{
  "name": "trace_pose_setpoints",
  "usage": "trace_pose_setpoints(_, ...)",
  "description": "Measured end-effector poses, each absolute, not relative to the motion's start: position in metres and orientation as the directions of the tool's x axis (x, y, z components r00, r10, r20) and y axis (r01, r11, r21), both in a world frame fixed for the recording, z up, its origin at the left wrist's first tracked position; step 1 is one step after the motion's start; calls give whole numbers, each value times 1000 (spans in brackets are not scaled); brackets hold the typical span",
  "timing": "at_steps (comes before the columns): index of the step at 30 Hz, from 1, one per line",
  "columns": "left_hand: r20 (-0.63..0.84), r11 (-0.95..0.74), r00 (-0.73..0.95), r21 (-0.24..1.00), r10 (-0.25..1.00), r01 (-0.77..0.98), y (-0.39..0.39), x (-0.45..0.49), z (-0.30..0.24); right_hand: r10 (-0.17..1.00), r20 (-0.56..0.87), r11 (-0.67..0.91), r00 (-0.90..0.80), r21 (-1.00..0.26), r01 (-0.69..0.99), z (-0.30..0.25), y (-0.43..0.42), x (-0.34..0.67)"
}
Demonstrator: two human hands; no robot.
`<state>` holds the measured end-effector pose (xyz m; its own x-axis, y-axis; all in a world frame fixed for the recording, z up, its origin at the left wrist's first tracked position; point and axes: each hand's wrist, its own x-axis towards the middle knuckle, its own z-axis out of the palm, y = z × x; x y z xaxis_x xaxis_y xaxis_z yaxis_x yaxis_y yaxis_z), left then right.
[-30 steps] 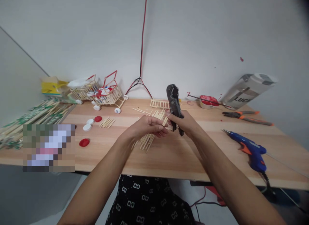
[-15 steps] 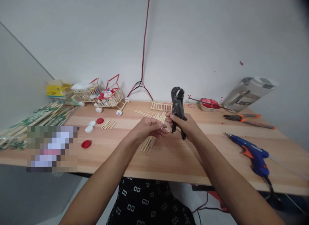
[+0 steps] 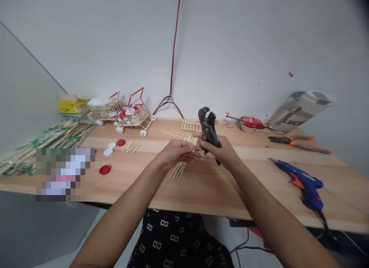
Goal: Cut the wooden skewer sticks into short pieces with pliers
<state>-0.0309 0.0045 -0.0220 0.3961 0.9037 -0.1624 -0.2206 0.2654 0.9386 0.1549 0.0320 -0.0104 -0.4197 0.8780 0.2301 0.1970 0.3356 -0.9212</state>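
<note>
Around the handle of a black hand cutter my right hand is closed, the curved jaws pointing up. My left hand is just left of it, thumb and fingers pinched together, the fingertips of both hands almost meeting. What the pinch holds is too small to make out. Thin wooden sticks lie in a loose pile beneath and behind my left hand, which hides their middle. A small ladder-like frame of sticks lies behind the hands, partly covered by the cutter.
Two stick-built carts stand at the back left. Bottle caps and short sticks lie left of my hands; bagged skewers lie farther left. Rightward are a blue glue gun, pliers and a red-stained cup.
My right hand has moved slightly left, tilting the cutter's jaws leftward and bringing it closer to my left hand. The left hand keeps its pinch over the sticks.
</note>
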Motion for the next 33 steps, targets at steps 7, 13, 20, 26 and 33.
trace_pose_setpoints(7, -199, 301, 425, 935, 883, -189, 1, -30, -18, 860, 262, 387, -438, -895, 224, -8, 29, 151)
trace_pose_setpoints(13, -182, 285, 434, 940, 882, -187, 1, -30, -18, 850, 273, 408, -451, -882, 234, -6, 28, 150)
trace_pose_setpoints(20, -171, 260, 420, 952, 891, -164, 1, -29, -19, 851, 287, 416, -440, -879, 231, -9, 29, 151)
trace_pose_setpoints(26, -168, 243, 414, 961, 895, -136, 1, -29, -20, 846, 305, 426, -438, -880, 209, -10, 30, 152)
trace_pose_setpoints(33, -169, 213, 380, 974, 910, -77, -2, -27, -13, 858, 306, 443, -412, -846, 296, -11, 33, 152)
